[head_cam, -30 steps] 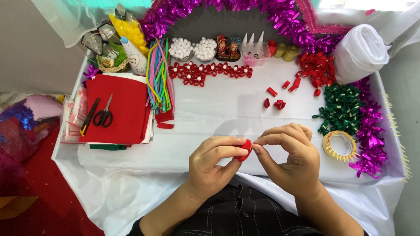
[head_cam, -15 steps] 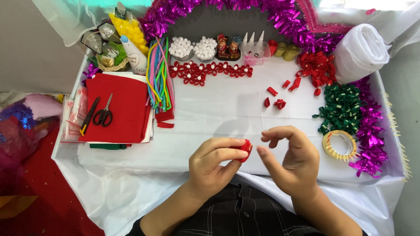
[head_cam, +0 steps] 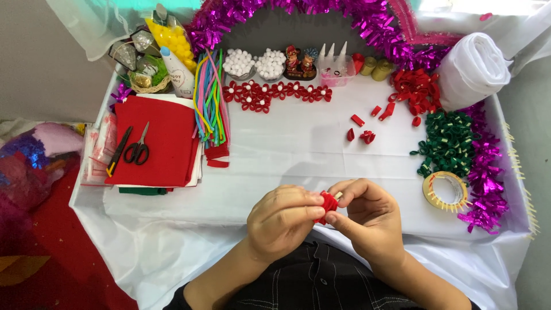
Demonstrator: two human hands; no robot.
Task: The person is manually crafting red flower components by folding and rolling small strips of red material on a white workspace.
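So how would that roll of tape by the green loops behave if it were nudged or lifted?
The roll of tape lies flat on the white table cover, so a nudge would probably slide it, not roll it. As a thin open ring it looks light. Its fringed rim may be sticky and catch the green loops beside it.

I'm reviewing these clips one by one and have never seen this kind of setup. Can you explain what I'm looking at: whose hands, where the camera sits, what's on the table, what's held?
There is no machine here. A person wears a camera on the head, so the single view looks down at their own two hands over a white-covered table. The left hand and right hand meet in front of the body and pinch a small red folded piece between the fingertips. On the table lie red felt sheets with black scissors on top, a bundle of coloured pipe cleaners, a row of red flowers with white centres, loose red pieces, a pile of green loops, a tape roll and purple tinsel along the edge.
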